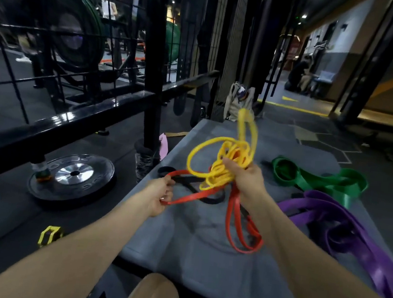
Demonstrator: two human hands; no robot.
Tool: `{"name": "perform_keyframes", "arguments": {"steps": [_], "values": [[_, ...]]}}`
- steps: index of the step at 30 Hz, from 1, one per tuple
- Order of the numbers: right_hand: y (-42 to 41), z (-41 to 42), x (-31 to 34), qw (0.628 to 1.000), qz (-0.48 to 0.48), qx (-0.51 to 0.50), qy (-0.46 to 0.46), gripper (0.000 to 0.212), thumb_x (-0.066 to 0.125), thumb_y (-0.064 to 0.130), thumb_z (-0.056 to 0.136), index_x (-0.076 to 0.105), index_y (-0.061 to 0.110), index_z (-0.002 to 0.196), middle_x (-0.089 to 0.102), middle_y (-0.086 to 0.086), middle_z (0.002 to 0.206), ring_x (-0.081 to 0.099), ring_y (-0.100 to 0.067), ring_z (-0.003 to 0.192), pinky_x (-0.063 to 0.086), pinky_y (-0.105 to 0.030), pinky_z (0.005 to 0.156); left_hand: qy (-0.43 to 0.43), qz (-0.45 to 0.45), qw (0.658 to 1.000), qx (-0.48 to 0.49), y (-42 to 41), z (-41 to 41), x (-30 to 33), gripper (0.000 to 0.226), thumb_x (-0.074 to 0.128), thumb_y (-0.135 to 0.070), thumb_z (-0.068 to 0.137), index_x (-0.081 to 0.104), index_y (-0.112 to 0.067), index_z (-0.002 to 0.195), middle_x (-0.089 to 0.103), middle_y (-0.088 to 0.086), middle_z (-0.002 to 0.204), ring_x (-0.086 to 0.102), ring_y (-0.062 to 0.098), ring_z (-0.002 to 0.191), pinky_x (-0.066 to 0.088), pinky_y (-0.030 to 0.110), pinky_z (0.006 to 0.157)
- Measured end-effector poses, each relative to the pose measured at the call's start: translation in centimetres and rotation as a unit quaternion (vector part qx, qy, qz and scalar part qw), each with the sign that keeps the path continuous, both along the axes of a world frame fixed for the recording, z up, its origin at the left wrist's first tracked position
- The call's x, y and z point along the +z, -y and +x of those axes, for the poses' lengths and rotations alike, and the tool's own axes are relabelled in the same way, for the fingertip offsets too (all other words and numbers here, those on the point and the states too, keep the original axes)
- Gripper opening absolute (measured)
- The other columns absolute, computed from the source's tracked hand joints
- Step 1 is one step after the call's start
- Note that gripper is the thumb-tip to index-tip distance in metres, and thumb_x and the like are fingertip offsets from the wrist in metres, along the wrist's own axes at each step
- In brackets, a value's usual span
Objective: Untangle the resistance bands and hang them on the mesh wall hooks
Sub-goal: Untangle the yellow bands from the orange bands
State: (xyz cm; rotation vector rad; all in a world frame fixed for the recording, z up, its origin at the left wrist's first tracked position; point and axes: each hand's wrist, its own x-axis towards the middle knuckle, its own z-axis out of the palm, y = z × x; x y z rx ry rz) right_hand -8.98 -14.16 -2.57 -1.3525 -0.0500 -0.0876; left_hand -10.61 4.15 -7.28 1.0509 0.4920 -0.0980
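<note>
My right hand [248, 179] grips a tangled bundle of thin yellow bands [223, 164] above the grey mat [202, 259]; one yellow loop sticks up, blurred. A red band [232, 216] is knotted into the yellow tangle, and its loops hang down to the mat. My left hand [160, 196] pinches one end loop of this red band and holds it out to the left. A black band [196, 188] lies on the mat under the tangle. A green band [319, 181] and a wide purple band [352, 230] lie on the mat at the right. The black mesh wall [56, 35] stands at the left.
A black weight plate [72, 176] lies on the floor left of the mat, with a yellow object [49, 235] nearer me. A black post [155, 70] rises beside the mat. A beige bag [238, 102] stands beyond the mat's far edge. A person sits far back at the right.
</note>
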Motion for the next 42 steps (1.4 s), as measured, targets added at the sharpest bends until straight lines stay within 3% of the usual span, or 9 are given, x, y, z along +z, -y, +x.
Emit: {"name": "perform_keyframes", "arguments": {"steps": [3, 8, 14, 20, 24, 30, 32, 36, 42], "values": [[2.4, 0.4, 1.8, 0.989, 0.134, -0.046, -0.047, 0.01, 0.068, 0.001, 0.08, 0.062, 0.007, 0.075, 0.069, -0.003, 0.06, 0.066, -0.015, 0.051, 0.055, -0.029, 0.05, 0.01, 0.02, 0.999, 0.026, 0.3, 0.3, 0.8, 0.035, 0.029, -0.011, 0.102, 0.04, -0.008, 0.068, 0.025, -0.006, 0.034, 0.017, 0.001, 0.019, 0.012, 0.013, 0.023], [5.6, 0.5, 1.1, 0.987, 0.115, -0.065, -0.088, 0.015, 0.072, 0.008, 0.078, 0.064, 0.002, 0.09, 0.07, -0.006, 0.069, 0.067, -0.016, 0.057, 0.057, -0.031, 0.057, 0.055, 0.001, 0.995, 0.08, -1.2, 2.3, 2.1, 0.037, 0.031, -0.016, 0.103, 0.038, -0.009, 0.067, 0.03, -0.008, 0.028, 0.019, 0.001, 0.019, 0.014, 0.012, 0.023], [6.7, -2.0, 1.1, 0.985, -0.09, 0.122, 0.08, 0.006, 0.07, 0.002, 0.079, 0.066, 0.007, 0.081, 0.072, 0.002, 0.069, 0.067, -0.009, 0.065, 0.054, -0.025, 0.062, 0.117, 0.035, 0.991, 0.062, -1.0, 4.5, 6.3, 0.033, 0.035, -0.026, 0.102, 0.05, -0.016, 0.074, 0.046, -0.007, 0.048, 0.031, 0.001, 0.026, 0.026, 0.012, 0.032], [6.8, -0.7, -0.2, 0.719, -0.614, 0.24, 0.221, 0.069, 0.073, 0.014, 0.073, 0.043, 0.016, 0.135, 0.048, -0.002, 0.135, 0.045, -0.013, 0.123, 0.037, -0.026, 0.102, 0.223, 0.043, 0.974, -0.011, 2.2, 4.5, 12.7, 0.025, 0.039, -0.027, 0.101, 0.051, -0.02, 0.08, 0.044, -0.005, 0.063, 0.038, 0.001, 0.033, 0.025, 0.012, 0.034], [7.0, -0.5, 0.8, 0.79, -0.572, 0.155, 0.155, 0.068, 0.056, -0.006, 0.078, 0.035, 0.012, 0.14, 0.04, -0.009, 0.141, 0.043, -0.022, 0.128, 0.035, -0.019, 0.095, 0.271, 0.064, 0.956, -0.088, 4.3, 3.8, 16.5, 0.025, 0.04, -0.03, 0.1, 0.054, -0.02, 0.081, 0.046, -0.006, 0.069, 0.037, 0.0, 0.042, 0.023, 0.01, 0.037], [4.0, 1.0, 3.7, 0.913, -0.386, 0.116, 0.057, 0.085, 0.07, 0.015, 0.082, 0.014, 0.008, 0.147, 0.035, -0.012, 0.145, 0.037, -0.021, 0.133, 0.036, -0.02, 0.094, 0.333, -0.005, 0.933, -0.14, 5.9, 3.3, 20.9, 0.024, 0.043, -0.03, 0.098, 0.057, -0.02, 0.081, 0.05, -0.008, 0.067, 0.036, -0.001, 0.039, 0.022, 0.008, 0.035], [2.9, 1.2, 3.3, 0.915, -0.377, 0.132, 0.048, 0.075, 0.072, 0.016, 0.08, 0.028, 0.009, 0.141, 0.051, -0.009, 0.129, 0.052, -0.017, 0.117, 0.044, -0.023, 0.091, 0.346, -0.023, 0.926, -0.152, 6.1, 3.3, 21.8, 0.023, 0.043, -0.03, 0.098, 0.058, -0.019, 0.084, 0.054, -0.009, 0.063, 0.037, -0.001, 0.039, 0.024, 0.008, 0.034], [2.5, 1.4, 2.4, 0.915, -0.353, 0.163, 0.11, 0.019, 0.07, 0.014, 0.083, 0.055, 0.016, 0.071, 0.059, 0.012, 0.055, 0.056, 0.002, 0.052, 0.045, -0.014, 0.057, 0.359, -0.017, 0.922, -0.146, 5.2, 3.3, 22.4, 0.022, 0.043, -0.03, 0.098, 0.059, -0.019, 0.088, 0.055, -0.01, 0.061, 0.038, -0.001, 0.039, 0.026, 0.008, 0.034], [7.1, 1.2, 6.3, 0.913, -0.376, 0.116, 0.104, 0.023, 0.074, 0.025, 0.078, 0.062, 0.013, 0.095, 0.055, 0.003, 0.072, 0.053, -0.005, 0.062, 0.044, -0.016, 0.06, 0.302, 0.107, 0.947, 0.017, 0.2, 4.9, 21.3, 0.027, 0.039, -0.029, 0.1, 0.059, -0.017, 0.085, 0.038, -0.006, 0.065, 0.027, 0.0, 0.03, 0.019, 0.012, 0.03]]}}
